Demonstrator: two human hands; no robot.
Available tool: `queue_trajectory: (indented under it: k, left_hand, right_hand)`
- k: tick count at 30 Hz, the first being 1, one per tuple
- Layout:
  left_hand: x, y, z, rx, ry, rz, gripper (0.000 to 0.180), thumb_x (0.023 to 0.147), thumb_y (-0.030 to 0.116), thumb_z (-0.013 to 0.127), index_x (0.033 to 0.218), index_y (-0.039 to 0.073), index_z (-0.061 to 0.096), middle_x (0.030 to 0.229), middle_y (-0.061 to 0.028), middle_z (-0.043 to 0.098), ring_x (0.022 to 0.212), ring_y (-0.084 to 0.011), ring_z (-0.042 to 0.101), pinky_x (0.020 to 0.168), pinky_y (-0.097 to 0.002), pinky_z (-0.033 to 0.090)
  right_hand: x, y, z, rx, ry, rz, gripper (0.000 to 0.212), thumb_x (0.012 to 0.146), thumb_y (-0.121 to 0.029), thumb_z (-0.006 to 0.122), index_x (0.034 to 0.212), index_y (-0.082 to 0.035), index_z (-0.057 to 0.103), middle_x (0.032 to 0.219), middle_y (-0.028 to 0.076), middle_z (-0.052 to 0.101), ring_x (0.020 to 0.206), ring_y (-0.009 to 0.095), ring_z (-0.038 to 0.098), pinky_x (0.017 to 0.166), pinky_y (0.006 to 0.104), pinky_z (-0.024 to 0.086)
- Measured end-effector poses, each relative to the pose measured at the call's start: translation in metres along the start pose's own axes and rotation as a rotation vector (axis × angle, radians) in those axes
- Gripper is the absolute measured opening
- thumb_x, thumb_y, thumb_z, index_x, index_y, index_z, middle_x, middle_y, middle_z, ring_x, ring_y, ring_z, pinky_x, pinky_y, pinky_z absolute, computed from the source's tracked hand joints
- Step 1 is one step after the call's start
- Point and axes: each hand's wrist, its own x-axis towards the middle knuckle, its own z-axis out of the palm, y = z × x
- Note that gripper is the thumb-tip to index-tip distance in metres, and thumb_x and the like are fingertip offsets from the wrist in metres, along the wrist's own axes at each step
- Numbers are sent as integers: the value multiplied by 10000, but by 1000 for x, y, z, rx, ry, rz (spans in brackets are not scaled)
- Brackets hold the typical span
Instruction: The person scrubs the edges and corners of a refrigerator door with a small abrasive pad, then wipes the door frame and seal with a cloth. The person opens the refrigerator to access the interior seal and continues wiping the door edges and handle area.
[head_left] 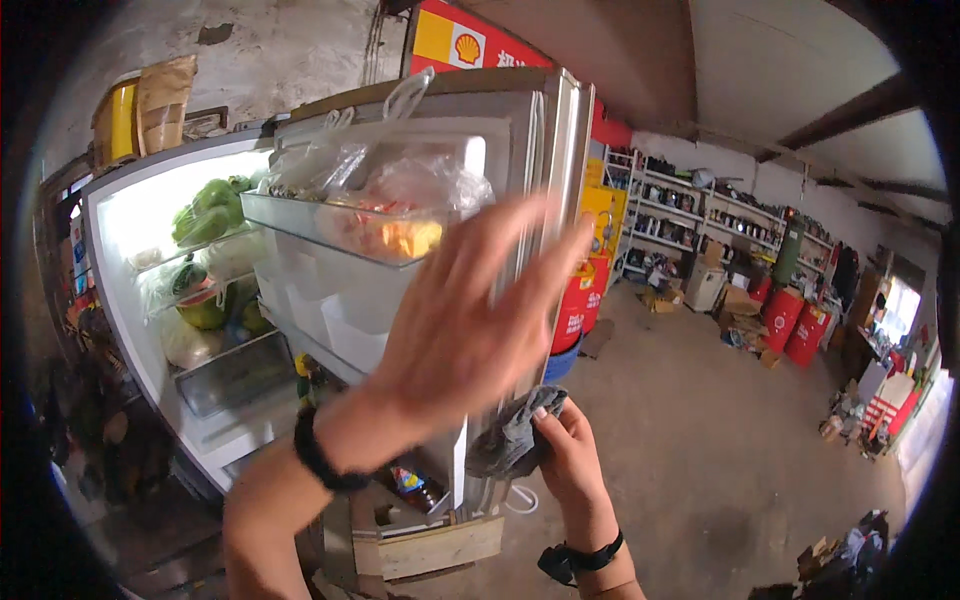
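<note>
My left hand (455, 320), a black band on its wrist, is raised before the inner side of the open fridge door (520, 150). Its fingers are stretched out and slightly blurred, with nothing held. I cannot tell whether they touch the door's edge. Lower down, my right hand (570, 445) pinches a crumpled dark grey cloth (515, 435) close to the door's lower edge. The upper door shelf (330, 220) carries clear plastic bags (430, 185) with red and yellow contents. Inside the lit fridge (215, 435), green vegetables (210, 210) and a cut watermelon (203, 312) rest on shelves.
Below the door lies a wooden board (430, 548), with a dark bottle (415, 485) nearby. Red drums (580, 305) stand just behind the door. Across the concrete floor (680, 430) are loaded metal racks (670, 205), more red drums and cardboard boxes (740, 310).
</note>
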Motion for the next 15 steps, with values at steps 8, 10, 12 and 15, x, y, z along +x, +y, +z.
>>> queue_trajectory:
  k: [8, 10, 12, 15]
  left_hand:
    - [-166, 103, -18, -384, -64, -705, 604, 758, 208, 833, 1250, 27, 534, 1205, -149, 549, 1092, -283, 554, 873, -386, 490]
    - [-192, 114, -19, -538, -15, -861, 524, 782, 92, 797, 1230, 15, 535, 1130, -147, 579, 967, -261, 608, 845, -357, 497]
    - [-211, 128, -22, -600, 94, -1086, 447, 822, 50, 754, 1212, 0, 541, 1088, -68, 612, 952, -158, 606, 815, -298, 503]
    - [-230, 135, -32, -763, -6, -1334, 392, 834, 33, 720, 1190, -2, 561, 1152, -65, 618, 1059, -161, 596, 902, -303, 485]
  right_hand:
    - [-62, 24, 28, -185, -202, 64, 122, 922, -76, 642, 1023, -30, 589, 1033, 8, 566, 956, 79, 532, 833, 253, 453]
    - [-67, 32, 27, -275, -255, 149, 132, 930, -98, 648, 1019, -31, 578, 1016, 4, 553, 945, 77, 528, 828, 249, 446]
    - [-69, 37, 20, -221, -291, 228, 143, 923, -103, 673, 1004, -40, 572, 957, -11, 548, 868, 59, 532, 755, 221, 447]
    - [-66, 43, 5, -100, -358, 279, 161, 899, -87, 708, 979, -58, 571, 930, -33, 560, 815, 55, 530, 686, 208, 442]
